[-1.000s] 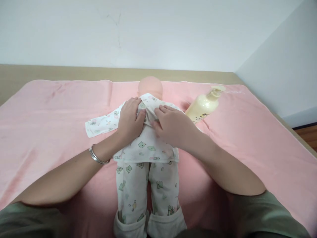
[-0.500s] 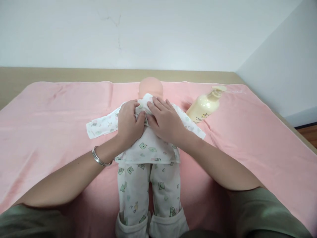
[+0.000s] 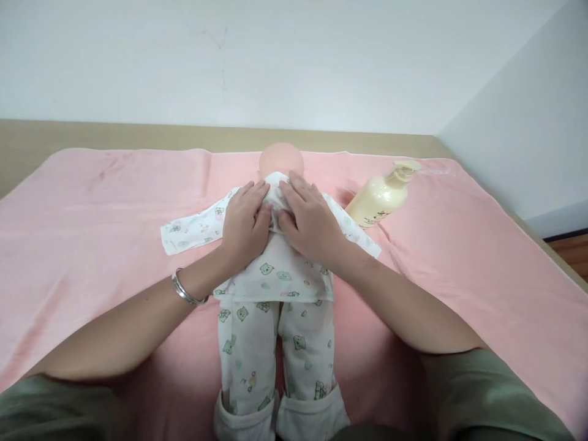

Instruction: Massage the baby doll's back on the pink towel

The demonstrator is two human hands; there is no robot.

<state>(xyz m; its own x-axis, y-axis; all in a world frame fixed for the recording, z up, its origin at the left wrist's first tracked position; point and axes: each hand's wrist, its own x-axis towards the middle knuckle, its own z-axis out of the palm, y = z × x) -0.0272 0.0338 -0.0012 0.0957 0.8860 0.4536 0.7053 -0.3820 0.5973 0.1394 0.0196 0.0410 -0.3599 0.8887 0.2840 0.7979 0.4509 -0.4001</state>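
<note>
A bald baby doll [image 3: 282, 158] lies stretched out in front of me, its head at the far end. It wears a white long-sleeved top [image 3: 285, 269] and matching trousers [image 3: 250, 349] printed with small green bears. My left hand [image 3: 248, 220], with a silver bangle at the wrist, rests on the left of the top near the collar, fingers extended. Opposite it, my right hand [image 3: 312, 217] lies on the right side of the top with its fingers spread toward the doll's head. Both thumbs point inward, close together at the middle, where the fabric is creased. The doll's face is not visible.
A cream pump bottle [image 3: 379, 196] leans or lies just right of the doll's sleeve, its nozzle pointing right. Beneath everything is a pink cloth [image 3: 459, 263] on a wooden surface [image 3: 367, 141]. A white wall [image 3: 321, 61] stands behind.
My left hand's fingers have straightened and shifted slightly right and toward the doll's head. My right hand's fingers have stretched a little and turned slightly more forward. The doll and bottle stay put.
</note>
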